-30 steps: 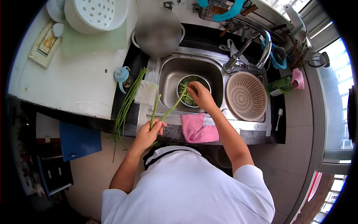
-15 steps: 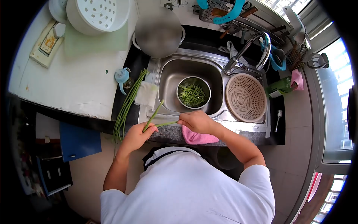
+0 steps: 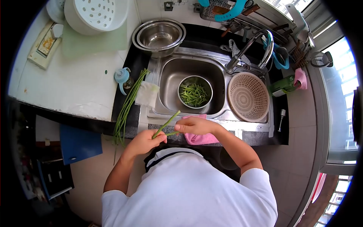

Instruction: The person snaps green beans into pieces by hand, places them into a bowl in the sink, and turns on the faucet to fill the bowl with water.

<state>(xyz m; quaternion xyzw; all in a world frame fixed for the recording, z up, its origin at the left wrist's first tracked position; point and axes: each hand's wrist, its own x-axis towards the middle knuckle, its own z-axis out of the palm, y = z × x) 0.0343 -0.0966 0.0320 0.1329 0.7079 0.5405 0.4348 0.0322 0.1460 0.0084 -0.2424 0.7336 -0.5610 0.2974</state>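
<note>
My left hand (image 3: 146, 142) is closed around a green long bean (image 3: 167, 123), whose one end sticks up toward the sink. Another short stretch of bean runs from this fist to my right hand (image 3: 194, 125), which pinches it between thumb and fingers. Both hands are over the counter's front edge. Beyond them, a steel bowl (image 3: 212, 94) with many short bean pieces (image 3: 194, 94) stands in the sink (image 3: 168, 83). To the left, a bunch of whole long beans (image 3: 130, 102) lies across the counter, its ends hanging past the edge.
A pink cloth (image 3: 200, 139) lies on the front edge under my right hand. A beige colander (image 3: 248, 97) sits right of the basin, near the faucet (image 3: 269, 49). Nested steel bowls (image 3: 140, 42) stand behind left. A blue-capped bottle (image 3: 121, 76) stands beside the bunch.
My left hand has moved right, closer to my right hand, and the bean end in it has swung right. The blurred round shape over the back-left bowls is gone.
</note>
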